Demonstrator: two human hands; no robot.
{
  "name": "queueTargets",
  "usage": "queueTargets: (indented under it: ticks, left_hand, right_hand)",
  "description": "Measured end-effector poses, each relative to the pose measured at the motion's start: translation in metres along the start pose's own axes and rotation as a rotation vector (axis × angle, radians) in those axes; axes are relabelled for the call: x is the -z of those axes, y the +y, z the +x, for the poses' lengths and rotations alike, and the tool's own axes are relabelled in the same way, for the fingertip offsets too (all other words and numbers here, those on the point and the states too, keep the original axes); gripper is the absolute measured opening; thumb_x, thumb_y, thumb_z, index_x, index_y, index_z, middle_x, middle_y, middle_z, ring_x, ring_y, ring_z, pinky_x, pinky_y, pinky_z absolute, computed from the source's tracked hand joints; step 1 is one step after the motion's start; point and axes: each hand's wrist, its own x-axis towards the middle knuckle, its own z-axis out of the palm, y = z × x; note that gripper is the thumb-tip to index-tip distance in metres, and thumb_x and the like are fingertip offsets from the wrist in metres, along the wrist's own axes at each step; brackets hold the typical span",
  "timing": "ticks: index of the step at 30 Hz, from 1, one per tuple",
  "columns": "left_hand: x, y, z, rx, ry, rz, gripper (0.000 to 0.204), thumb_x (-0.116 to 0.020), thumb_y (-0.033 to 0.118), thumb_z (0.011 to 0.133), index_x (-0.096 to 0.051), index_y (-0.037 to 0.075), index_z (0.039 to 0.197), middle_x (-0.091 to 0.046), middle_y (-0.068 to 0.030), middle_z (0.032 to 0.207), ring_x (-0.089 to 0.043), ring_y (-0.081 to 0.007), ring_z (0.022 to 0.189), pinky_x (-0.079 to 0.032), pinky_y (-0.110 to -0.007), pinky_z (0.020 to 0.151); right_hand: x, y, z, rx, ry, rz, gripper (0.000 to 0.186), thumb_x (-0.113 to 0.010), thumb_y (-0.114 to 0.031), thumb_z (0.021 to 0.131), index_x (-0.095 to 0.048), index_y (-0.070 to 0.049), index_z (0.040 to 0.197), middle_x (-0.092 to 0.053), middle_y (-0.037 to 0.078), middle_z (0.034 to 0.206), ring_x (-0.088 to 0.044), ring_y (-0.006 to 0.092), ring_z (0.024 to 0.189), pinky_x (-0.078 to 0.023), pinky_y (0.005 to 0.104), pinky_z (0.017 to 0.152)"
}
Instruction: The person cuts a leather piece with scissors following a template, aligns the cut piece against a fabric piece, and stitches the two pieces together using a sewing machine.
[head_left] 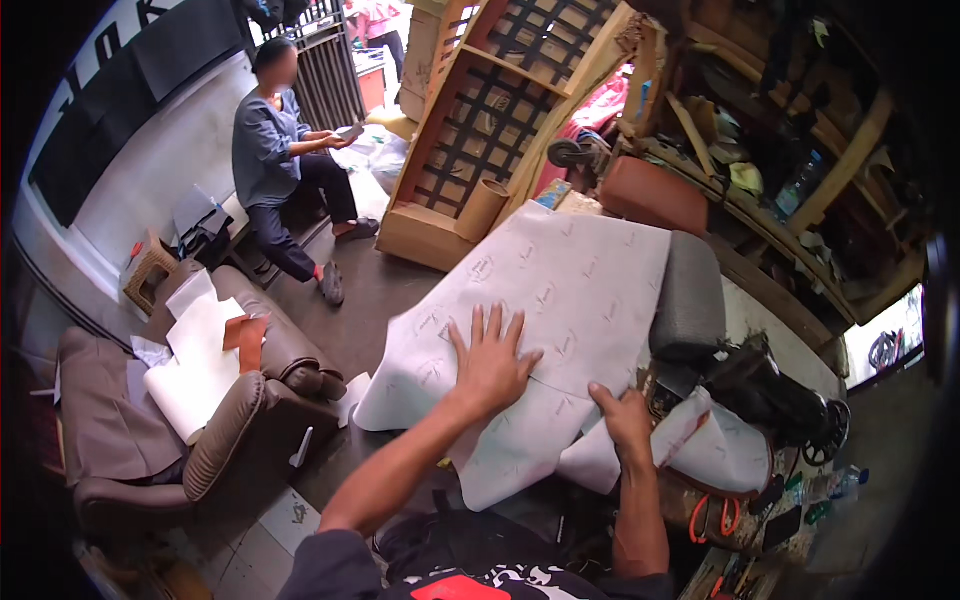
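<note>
A large whitish sheet of upholstery material, with faint marks repeated over its surface, lies across the work table in front of me. My left hand rests flat on the middle of it, fingers spread. At the sheet's near right part, my right hand is closed on the edge, thumb on top; its other fingers are mostly hidden. A cut or overlapping edge curves between both hands. Beside my right forearm lies another pale piece with a brownish rim.
A black sewing machine stands right of the sheet, near orange-handled scissors and a plastic bottle. A grey cushion touches the sheet. Brown recliner at left, wooden frame ahead, seated person beyond.
</note>
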Motion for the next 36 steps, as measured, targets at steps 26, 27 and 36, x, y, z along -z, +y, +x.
queueTargets:
  ticks: [26, 27, 36]
  left_hand:
    - [0.027, -0.14, 0.041, -0.468, 0.208, -0.001, 0.032, -0.064, 0.02, 0.095, -0.07, 0.006, 0.123, -0.067, -0.0166, 0.13, -0.058, -0.0342, 0.13, -0.037, -0.051, 0.115]
    - [0.027, -0.125, 0.028, -0.379, 0.224, -0.094, 0.031, -0.065, 0.019, 0.095, -0.071, 0.006, 0.122, -0.068, -0.0168, 0.129, -0.059, -0.0346, 0.129, -0.037, -0.051, 0.115]
    - [0.023, -0.061, -0.076, -0.193, 0.055, -0.064, 0.053, -0.062, 0.038, 0.098, -0.06, 0.016, 0.146, -0.048, -0.0171, 0.158, -0.034, -0.0425, 0.151, -0.017, -0.058, 0.125]
  right_hand:
    - [0.041, -0.094, -0.1, 0.496, -0.868, 0.489, 0.04, -0.077, -0.013, 0.094, -0.069, -0.003, 0.131, -0.077, 0.011, 0.112, -0.072, 0.0212, 0.107, -0.055, 0.0342, 0.097]
    - [0.046, -0.089, -0.101, 0.45, -0.632, 0.497, 0.035, -0.078, -0.014, 0.092, -0.072, -0.001, 0.125, -0.077, 0.011, 0.111, -0.071, 0.0218, 0.108, -0.053, 0.035, 0.099]
    - [-0.016, -0.011, -0.033, 0.438, 0.125, -0.354, 0.035, -0.073, -0.018, 0.093, -0.069, -0.001, 0.123, -0.067, 0.018, 0.121, -0.069, 0.0402, 0.108, -0.054, 0.044, 0.095]
